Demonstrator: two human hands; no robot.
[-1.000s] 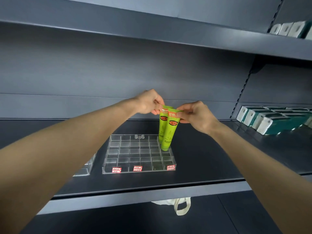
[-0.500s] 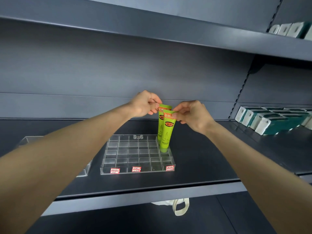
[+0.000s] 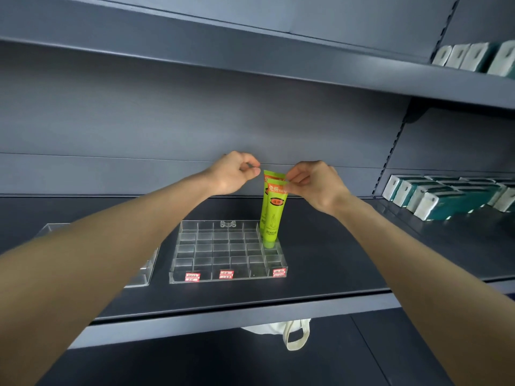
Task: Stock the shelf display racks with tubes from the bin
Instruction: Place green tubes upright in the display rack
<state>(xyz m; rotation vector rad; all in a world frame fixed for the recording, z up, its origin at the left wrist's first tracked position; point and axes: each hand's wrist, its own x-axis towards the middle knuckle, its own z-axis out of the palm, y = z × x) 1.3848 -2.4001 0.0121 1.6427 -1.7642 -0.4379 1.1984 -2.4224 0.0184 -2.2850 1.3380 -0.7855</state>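
Honestly, we couldn't read much. The front green tube had white characters on its orange top band and a red oval badge below, all too blurry for us. Three red-and-white price tags on the clear rack's front edge showed only smudged digits.

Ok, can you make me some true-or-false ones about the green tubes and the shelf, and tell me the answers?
1. Two green tubes stand in the clear rack. True.
2. The tubes are in the rack's left column. False: they are in its right column, towards the back.
3. The right hand pinches the top of the front tube. True.
4. The white and teal boxes lie left of the rack. False: they are off to the right on the shelf.
5. Red labels sit on the rack's front edge. True.
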